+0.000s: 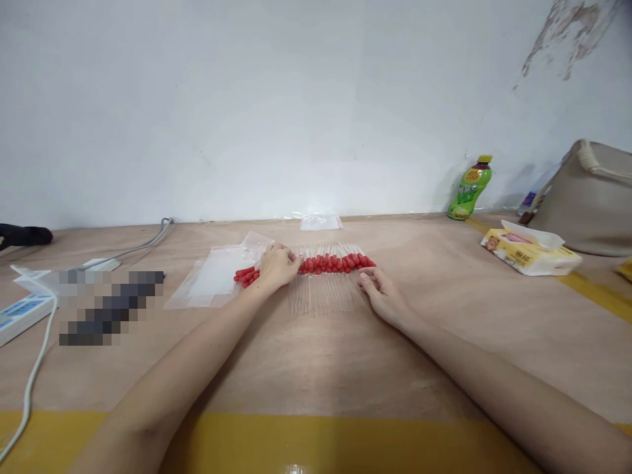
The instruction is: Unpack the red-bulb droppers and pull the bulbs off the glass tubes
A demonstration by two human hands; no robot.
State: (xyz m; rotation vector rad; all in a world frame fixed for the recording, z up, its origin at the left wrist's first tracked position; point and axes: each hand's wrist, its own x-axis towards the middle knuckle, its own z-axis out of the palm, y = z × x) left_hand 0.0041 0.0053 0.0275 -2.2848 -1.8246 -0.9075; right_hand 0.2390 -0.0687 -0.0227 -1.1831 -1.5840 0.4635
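A row of clear glass droppers with red rubber bulbs [336, 263] lies side by side on the brown table [316, 368], bulbs toward the wall. My left hand [276, 266] rests curled on the left part of the row, covering some bulbs; a few more red bulbs [245, 275] show to its left. My right hand [382, 296] lies at the right end of the row, fingers stretched toward the glass stems [323, 296]. Clear plastic zip bags [217, 280] lie just left of my left hand.
A green drink bottle [470, 187] stands by the wall at right. A tissue pack [530, 250] and a beige bag [592, 197] sit far right. A white power strip [24, 309] with cables lies at left. Another small clear bag [320, 222] lies near the wall.
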